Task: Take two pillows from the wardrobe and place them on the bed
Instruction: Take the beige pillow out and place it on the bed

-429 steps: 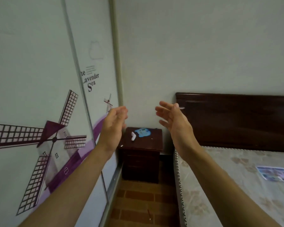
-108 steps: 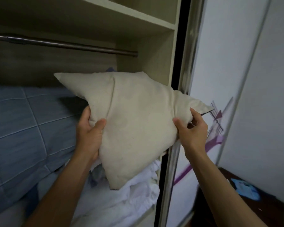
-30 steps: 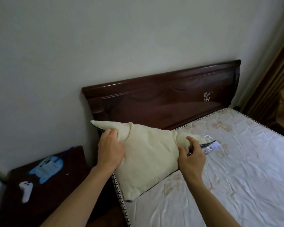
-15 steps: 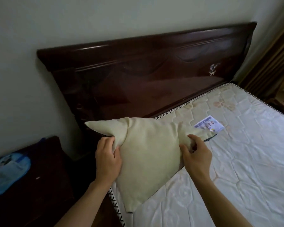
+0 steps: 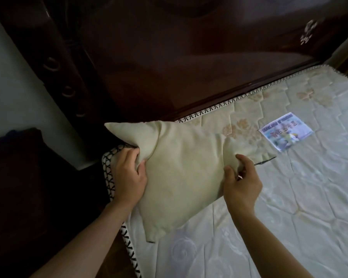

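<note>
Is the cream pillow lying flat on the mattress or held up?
Held, tilted. The pillow is pinched on both sides by the left hand and right hand over the mattress corner; contact underneath cannot be told.

Dark carved wooden headboard (image 5: 189, 57), spanning the frame from 10 to 2 o'clock, with a pale floral inlay (image 5: 307, 34) at 2 o'clock. Printed label (image 5: 282, 133) lying flat at 3 o'clock. Dark nightstand (image 5: 28, 197) at 9 o'clock, beside a pale wall (image 5: 14, 93) at 10 o'clock.
</note>
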### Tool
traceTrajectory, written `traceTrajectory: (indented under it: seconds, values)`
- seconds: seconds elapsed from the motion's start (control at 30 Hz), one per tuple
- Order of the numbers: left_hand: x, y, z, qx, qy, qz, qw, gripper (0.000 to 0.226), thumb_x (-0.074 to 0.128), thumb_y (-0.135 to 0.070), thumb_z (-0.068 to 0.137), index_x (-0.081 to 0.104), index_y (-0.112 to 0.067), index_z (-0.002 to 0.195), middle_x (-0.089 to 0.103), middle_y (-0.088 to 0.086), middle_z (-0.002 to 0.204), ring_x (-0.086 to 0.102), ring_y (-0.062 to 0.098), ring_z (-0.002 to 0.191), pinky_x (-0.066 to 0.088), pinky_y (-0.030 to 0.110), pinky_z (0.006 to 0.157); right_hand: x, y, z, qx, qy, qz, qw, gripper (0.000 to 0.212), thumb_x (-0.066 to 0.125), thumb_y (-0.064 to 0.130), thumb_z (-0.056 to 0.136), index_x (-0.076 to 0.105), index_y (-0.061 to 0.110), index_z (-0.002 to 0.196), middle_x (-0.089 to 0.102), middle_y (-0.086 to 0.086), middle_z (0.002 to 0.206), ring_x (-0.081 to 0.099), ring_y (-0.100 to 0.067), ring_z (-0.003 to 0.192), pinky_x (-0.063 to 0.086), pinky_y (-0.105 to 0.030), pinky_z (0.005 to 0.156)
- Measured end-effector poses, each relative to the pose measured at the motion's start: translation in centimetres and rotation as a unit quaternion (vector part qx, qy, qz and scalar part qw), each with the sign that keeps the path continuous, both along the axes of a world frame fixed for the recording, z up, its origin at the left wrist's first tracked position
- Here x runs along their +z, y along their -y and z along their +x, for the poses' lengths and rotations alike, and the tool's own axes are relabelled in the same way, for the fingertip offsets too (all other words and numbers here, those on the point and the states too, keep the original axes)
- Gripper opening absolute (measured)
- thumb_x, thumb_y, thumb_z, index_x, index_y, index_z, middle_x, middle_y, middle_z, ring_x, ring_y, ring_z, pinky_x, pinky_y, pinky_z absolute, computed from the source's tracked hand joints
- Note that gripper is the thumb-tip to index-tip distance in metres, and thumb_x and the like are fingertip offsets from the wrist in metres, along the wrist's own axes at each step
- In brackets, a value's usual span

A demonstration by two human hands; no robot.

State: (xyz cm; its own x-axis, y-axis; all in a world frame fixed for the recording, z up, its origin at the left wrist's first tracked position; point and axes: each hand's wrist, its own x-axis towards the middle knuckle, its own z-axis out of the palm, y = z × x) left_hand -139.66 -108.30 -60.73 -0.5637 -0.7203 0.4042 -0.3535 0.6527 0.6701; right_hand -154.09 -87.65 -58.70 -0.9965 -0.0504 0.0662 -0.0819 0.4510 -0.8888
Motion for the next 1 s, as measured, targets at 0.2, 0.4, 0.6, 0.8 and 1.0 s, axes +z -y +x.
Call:
traceTrajectory:
  seconds: [0.2,0.4,0.6,0.8,1.0]
  values:
    - [-6.9,0.5,-2.2,0.048,0.03,0.077,0.995,0.024,0.067,0.0,0.083,0.056,-0.002,0.105,0.046,0.0,0.098,0.042,0.011,0.086,0.031,0.017,0.077,-6.3,1.1,-2.5,-0.017,0.046,0.023,0.999,0.035,0.069,0.011,0.086,0.063,0.028,0.115,0.058,0.009,0.082,0.057,-0.003,0.077,0.045,-0.016,0.069]
    - [-11.9,-0.4,-2.2,0.116,0.093,0.175,0.973,0.021,0.07,-0.002,0.078,0.054,-0.003,0.091,0.054,0.012,0.093,0.052,0.03,0.085,0.034,0.029,0.075,-11.1,0.1,-3.4,-0.039,0.189,0.114,0.975,0.043,0.075,0.012,0.082,0.06,0.021,0.12,0.057,-0.004,0.101,0.058,-0.025,0.09,0.05,-0.035,0.082]
    - [-12.5,0.6,-1.9,0.228,0.125,0.335,0.906,0.065,0.077,-0.015,0.071,0.047,0.0,0.127,0.052,0.022,0.124,0.056,0.039,0.108,0.05,0.045,0.089,-12.1,0.4,-4.2,-0.041,0.221,0.219,0.949,0.048,0.08,0.017,0.077,0.062,0.017,0.122,0.047,-0.019,0.13,0.054,-0.036,0.113,0.048,-0.043,0.1]
    - [-10.5,2.6,-3.8,0.061,0.19,0.002,0.98,0.077,0.07,-0.038,0.08,0.035,-0.022,0.147,0.029,0.008,0.157,0.027,0.031,0.143,0.027,0.05,0.112,-9.8,6.5,-5.9,0.214,0.012,0.287,0.934,0.076,0.072,0.05,0.081,0.04,0.028,0.147,0.035,-0.008,0.152,0.031,-0.029,0.138,0.03,-0.045,0.113]
    - [-12.9,5.8,-8.3,0.017,0.334,-0.012,0.942,0.064,0.028,-0.054,0.095,0.014,-0.032,0.153,0.006,0.007,0.165,0.004,0.031,0.15,0.013,0.049,0.119,-12.1,12.2,-8.3,0.335,0.071,0.412,0.844,0.094,0.058,0.077,0.073,0.005,0.051,0.147,-0.006,-0.006,0.165,-0.004,-0.04,0.15,0.008,-0.072,0.113]
